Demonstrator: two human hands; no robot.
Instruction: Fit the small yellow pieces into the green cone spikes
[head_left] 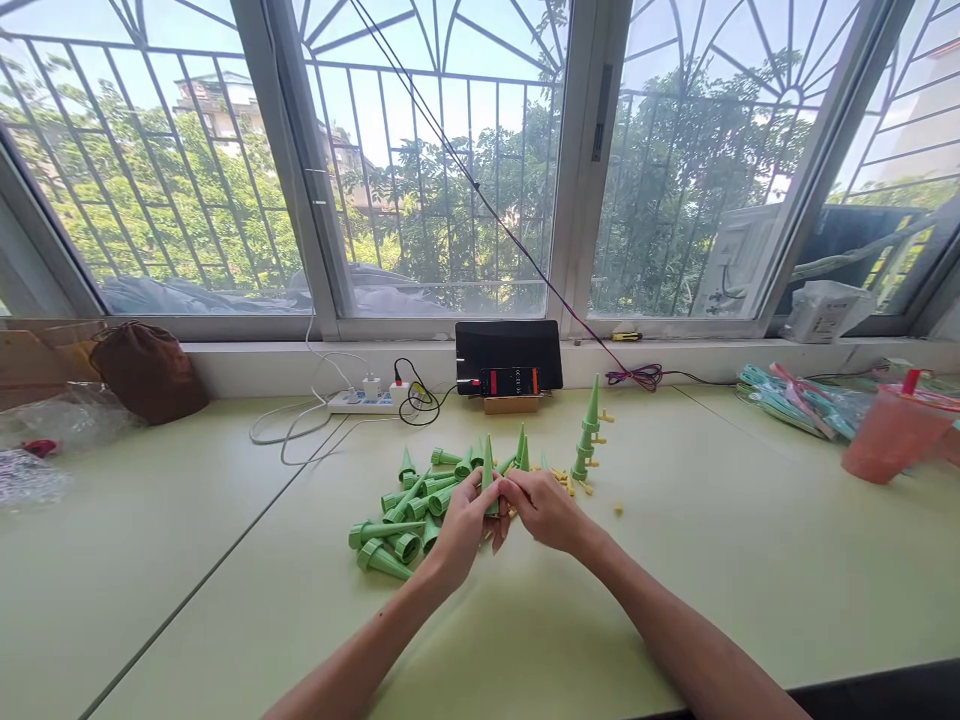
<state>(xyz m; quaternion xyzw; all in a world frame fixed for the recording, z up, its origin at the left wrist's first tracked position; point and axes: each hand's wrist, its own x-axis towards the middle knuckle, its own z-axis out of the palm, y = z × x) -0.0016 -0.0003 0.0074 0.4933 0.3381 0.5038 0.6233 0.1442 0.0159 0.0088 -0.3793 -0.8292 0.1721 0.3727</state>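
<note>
My left hand (466, 525) is closed around a green plastic watering spike (487, 465), its pointed end up. Against the side of that spike, my right hand (546, 508) is in a pinch; whatever lies between its fingertips is hidden. A heap of loose green spikes (409, 505) lies left of and behind my hands, several with their hollow capped ends showing. Small yellow valves (587, 489) are scattered behind and beside my right hand. Farther right, a stack of nested green spikes (583, 450) stands slightly tilted, with yellow valves sticking out to the right.
A lone yellow piece (618, 510) lies right of the stack. At the back, a phone (510, 382) leans before a dark tablet (510, 345), near a power strip (371, 402) with cables. A pink cup (896, 435) stands right, a brown bag (148, 372) left.
</note>
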